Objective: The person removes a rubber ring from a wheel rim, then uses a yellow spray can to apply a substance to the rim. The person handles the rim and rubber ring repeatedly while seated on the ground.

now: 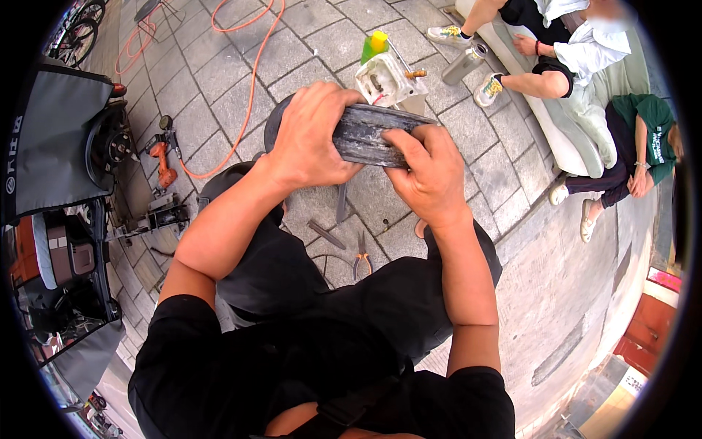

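Black rubber makes up the worn tire [369, 139], held up over the paving just beyond the person's knees, its scuffed, grooved surface turned upward. The left hand [311, 139] is clamped around its left part, fingers over the far edge; the right hand [433, 164] grips its right end, thumb pressed on the grooved surface. The two hands are apart, with a stretch of tire between them.

Below, between the knees, orange-handled pliers [361, 257] lie on the paving, near a dark flat bar [326, 234]. Beyond the tire stands a white tub [411, 91], with a green bottle [373, 50] behind it and a steel tumbler [464, 64] to its right. On the left, an orange power drill [161, 162] lies near an orange hose [252, 95]. At far right, a person in a white shirt [589, 47] sits on a pale sofa [552, 124].
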`<state>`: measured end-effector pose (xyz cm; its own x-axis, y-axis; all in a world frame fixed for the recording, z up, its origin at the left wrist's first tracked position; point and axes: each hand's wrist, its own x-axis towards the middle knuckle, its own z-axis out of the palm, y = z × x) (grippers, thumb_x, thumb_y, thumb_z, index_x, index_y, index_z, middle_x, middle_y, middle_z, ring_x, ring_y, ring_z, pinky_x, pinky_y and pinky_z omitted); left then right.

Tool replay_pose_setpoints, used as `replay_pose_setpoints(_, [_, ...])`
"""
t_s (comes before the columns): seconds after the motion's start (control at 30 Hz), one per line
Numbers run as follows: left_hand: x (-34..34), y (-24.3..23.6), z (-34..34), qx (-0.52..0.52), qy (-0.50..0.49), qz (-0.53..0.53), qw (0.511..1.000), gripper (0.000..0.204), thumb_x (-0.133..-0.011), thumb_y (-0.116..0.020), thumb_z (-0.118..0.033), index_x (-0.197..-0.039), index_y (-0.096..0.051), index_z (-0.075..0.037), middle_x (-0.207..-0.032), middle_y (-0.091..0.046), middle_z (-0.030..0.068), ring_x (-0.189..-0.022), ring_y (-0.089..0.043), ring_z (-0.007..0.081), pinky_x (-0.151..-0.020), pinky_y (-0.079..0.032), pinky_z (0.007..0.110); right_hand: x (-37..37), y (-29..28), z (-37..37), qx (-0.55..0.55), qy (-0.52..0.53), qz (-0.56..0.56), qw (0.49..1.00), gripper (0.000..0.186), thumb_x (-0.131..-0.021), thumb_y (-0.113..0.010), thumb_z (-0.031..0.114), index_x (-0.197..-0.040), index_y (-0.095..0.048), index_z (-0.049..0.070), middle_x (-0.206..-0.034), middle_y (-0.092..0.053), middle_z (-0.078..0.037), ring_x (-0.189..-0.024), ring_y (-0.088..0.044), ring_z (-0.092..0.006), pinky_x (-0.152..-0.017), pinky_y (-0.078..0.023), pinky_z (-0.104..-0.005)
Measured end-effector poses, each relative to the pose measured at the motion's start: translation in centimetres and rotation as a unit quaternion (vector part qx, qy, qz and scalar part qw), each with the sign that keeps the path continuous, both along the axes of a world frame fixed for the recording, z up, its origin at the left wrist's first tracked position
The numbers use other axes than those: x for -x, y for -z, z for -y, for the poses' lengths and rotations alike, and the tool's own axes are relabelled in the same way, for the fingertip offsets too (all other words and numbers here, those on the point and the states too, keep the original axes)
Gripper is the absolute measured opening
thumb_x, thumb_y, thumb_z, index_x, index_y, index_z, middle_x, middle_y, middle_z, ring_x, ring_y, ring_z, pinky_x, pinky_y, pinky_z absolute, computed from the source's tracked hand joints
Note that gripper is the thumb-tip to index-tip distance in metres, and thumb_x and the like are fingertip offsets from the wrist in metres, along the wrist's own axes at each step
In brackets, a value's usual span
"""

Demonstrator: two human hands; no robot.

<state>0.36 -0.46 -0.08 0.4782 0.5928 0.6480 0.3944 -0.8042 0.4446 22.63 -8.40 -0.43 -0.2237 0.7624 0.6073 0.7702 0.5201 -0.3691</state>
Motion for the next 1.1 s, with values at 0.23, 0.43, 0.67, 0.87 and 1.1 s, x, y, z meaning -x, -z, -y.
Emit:
replay_pose_setpoints(0.23, [-0.2, 0.3, 0.2, 0.000, -0.006, 0.014, 1.000, 0.064, -0.061, -0.089, -0.017, -0.118, -0.064, -0.005, -0.099, -0.064, 0.0114, -0.093, -0.063, 0.0353, -0.083, -0.048, 0.045, 0.2, -0.3, 0.1, 0.006, 0.004, -0.014, 1.000, 0.048, -0.066, -0.085, 0.002, -0.111, -0.073, 0.011, -0.099, -0.066, -0.011, -0.089, -0.067, -0.0328, -0.075, -0.056, -0.0438])
replay_pose_setpoints(0.43, [-0.2, 0.5, 0.2, -0.028, -0.011, 0.019, 0.999, 0.066, -0.058, -0.088, -0.015, -0.118, -0.064, -0.005, -0.099, -0.064, 0.0108, -0.092, -0.063, 0.0343, -0.081, -0.047, 0.043, -0.3, 0.4, -0.1, 0.005, 0.005, -0.065, 0.998, 0.048, -0.066, -0.085, 0.001, -0.111, -0.070, 0.009, -0.101, -0.065, -0.012, -0.091, -0.068, -0.0324, -0.076, -0.057, -0.0422])
replay_pose_setpoints(0.67, [-0.1, 0.3, 0.3, -0.060, -0.013, 0.030, 0.998, 0.071, -0.052, -0.087, -0.014, -0.119, -0.065, -0.005, -0.097, -0.063, 0.0097, -0.088, -0.061, 0.0328, -0.079, -0.045, 0.042, -0.3, 0.0, 0.9, 0.073, 0.016, -0.094, 0.993, 0.047, -0.066, -0.081, 0.000, -0.111, -0.070, 0.009, -0.109, -0.059, -0.013, -0.093, -0.064, -0.0299, -0.077, -0.056, -0.0399])
replay_pose_setpoints(0.87, [-0.5, 0.4, 0.2, -0.076, -0.015, 0.028, 0.997, 0.070, -0.053, -0.087, -0.014, -0.119, -0.065, -0.005, -0.097, -0.063, 0.0097, -0.087, -0.061, 0.0328, -0.078, -0.045, 0.043, 0.7, -0.1, 1.1, 0.071, 0.037, -0.104, 0.991, 0.042, -0.069, -0.079, 0.005, -0.109, -0.074, 0.017, -0.100, -0.053, -0.010, -0.094, -0.056, -0.0323, -0.085, -0.048, -0.0454])
replay_pose_setpoints(1.1, [-0.5, 0.8, 0.1, -0.077, -0.017, 0.017, 0.997, 0.070, -0.054, -0.088, -0.015, -0.119, -0.065, -0.006, -0.099, -0.063, 0.0100, -0.090, -0.062, 0.0324, -0.080, -0.045, 0.043, -0.3, -0.7, 0.6, 0.090, 0.030, -0.042, 0.995, 0.044, -0.070, -0.081, 0.007, -0.112, -0.073, 0.017, -0.099, -0.054, -0.012, -0.091, -0.058, -0.0340, -0.082, -0.050, -0.0459])
